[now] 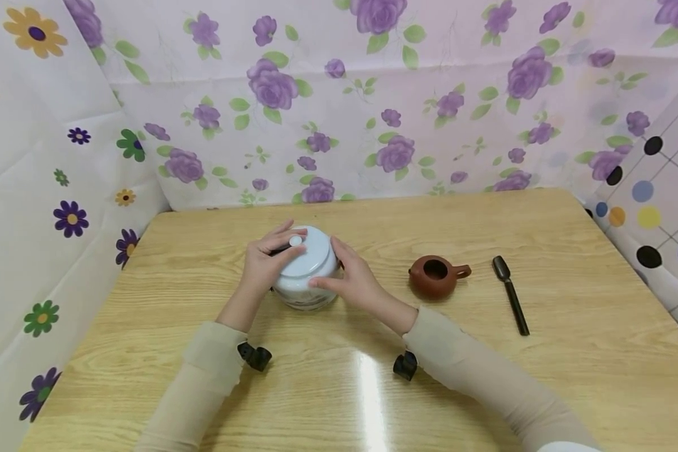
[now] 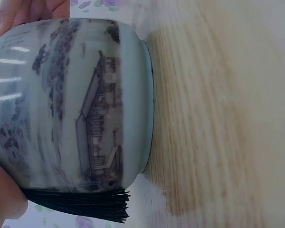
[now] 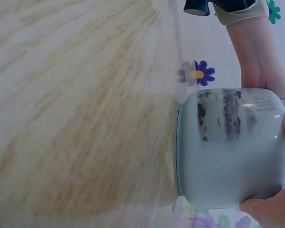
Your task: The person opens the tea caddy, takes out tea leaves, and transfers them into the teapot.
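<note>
A pale blue-white lidded jar (image 1: 307,296) stands upright on the table, with a dark painted landscape round its body in the left wrist view. My left hand (image 1: 258,262) lies over the lid (image 1: 316,254), thumb and fingers on either side of its small round knob (image 1: 295,240). On the jar's other side my right hand (image 1: 360,281) grips the body near the shoulder, thumb in front and fingers behind. A black tassel (image 2: 80,204) hangs along the jar's side below my left hand. The lid is seated on the jar.
Right of the jar, a small brown clay teapot (image 1: 432,285) shows an open top, its handle pointing right. Farther right lies a dark scoop (image 1: 511,295) with a long handle. Floral cloth (image 1: 339,125) rises behind the wooden table (image 1: 316,389).
</note>
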Demonstrator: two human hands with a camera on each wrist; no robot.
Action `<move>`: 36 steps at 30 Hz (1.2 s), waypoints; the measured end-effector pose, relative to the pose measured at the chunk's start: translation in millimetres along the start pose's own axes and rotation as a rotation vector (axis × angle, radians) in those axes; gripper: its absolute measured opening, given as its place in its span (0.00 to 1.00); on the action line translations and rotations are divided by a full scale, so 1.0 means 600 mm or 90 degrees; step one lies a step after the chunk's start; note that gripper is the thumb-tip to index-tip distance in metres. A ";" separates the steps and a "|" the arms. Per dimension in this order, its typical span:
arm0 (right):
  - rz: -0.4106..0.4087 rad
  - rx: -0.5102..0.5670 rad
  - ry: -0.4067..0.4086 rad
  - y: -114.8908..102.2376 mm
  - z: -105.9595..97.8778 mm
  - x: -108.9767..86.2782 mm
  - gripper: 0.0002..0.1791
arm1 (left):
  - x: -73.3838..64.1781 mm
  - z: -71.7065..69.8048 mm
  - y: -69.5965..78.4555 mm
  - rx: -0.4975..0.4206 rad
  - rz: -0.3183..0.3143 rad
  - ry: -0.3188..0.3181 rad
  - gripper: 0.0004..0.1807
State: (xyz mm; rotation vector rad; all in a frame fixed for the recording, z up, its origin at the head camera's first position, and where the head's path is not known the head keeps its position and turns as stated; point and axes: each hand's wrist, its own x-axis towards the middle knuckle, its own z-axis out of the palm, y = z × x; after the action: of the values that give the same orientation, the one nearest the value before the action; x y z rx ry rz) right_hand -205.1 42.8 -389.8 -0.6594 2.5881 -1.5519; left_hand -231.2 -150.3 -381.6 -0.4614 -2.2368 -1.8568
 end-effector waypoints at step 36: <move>-0.020 -0.003 0.002 -0.002 -0.007 -0.005 0.51 | -0.003 0.014 -0.006 -0.174 0.041 0.097 0.18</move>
State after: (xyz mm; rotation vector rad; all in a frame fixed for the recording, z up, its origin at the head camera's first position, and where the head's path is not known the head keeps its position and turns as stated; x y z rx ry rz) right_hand -203.0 46.7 -387.2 -0.7019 2.5967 -1.5584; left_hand -230.3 -143.1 -387.1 -0.4128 -1.8590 -2.0962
